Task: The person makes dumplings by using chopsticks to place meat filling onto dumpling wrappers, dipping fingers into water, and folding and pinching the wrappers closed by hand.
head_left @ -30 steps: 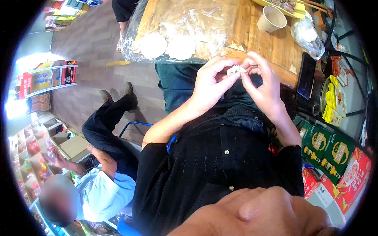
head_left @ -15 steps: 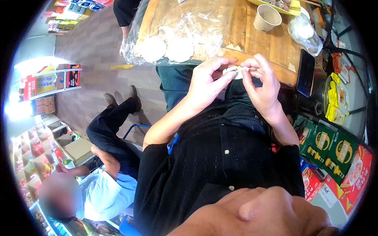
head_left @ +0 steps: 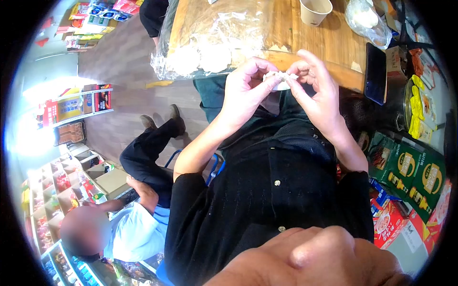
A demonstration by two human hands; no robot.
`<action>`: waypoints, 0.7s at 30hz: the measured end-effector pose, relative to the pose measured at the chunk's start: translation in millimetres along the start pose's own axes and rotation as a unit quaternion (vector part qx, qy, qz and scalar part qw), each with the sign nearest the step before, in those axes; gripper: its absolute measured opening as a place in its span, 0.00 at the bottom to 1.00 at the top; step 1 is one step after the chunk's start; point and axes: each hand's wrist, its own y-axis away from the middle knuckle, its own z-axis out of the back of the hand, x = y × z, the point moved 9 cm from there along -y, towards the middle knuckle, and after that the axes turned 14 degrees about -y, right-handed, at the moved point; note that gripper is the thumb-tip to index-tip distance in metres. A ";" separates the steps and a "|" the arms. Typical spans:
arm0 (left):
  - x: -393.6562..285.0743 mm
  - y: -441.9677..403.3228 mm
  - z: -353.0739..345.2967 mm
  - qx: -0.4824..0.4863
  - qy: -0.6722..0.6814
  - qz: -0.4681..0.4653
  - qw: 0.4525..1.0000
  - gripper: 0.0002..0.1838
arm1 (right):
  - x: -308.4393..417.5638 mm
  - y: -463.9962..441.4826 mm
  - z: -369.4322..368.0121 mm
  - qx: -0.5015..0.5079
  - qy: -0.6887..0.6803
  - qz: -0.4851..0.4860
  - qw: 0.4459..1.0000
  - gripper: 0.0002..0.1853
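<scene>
A small white dumpling (head_left: 281,86), its upper edge pinched into ruffles, is between both my hands, just off the table's near edge. My left hand (head_left: 244,90) grips its left side, with the thumb and bent fingers closed on it. On the right side, my right hand (head_left: 318,93) pinches the edge between thumb and fingers. Whatever lies inside the dough is hidden. Flat white dough rounds (head_left: 215,58) lie on clear plastic film (head_left: 243,35) on the wooden table (head_left: 286,28), washed out by glare.
A paper cup (head_left: 315,12), a plastic bag (head_left: 366,21) and a dark phone (head_left: 375,74) are on the table's right side. Green cartons (head_left: 410,171) stand at right. A person in a light blue shirt (head_left: 138,231) sits at left near store shelves (head_left: 52,190).
The view has shifted slightly, moving the table up and the seated person rightward in the picture. My fingers have changed position slightly along the dumpling's edge; both hands still hold it.
</scene>
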 end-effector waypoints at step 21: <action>-48.4 20.0 3.5 0.008 -0.120 -0.096 0.988 0.05 | 70.9 16.7 -10.9 -0.019 0.138 0.192 0.972 0.26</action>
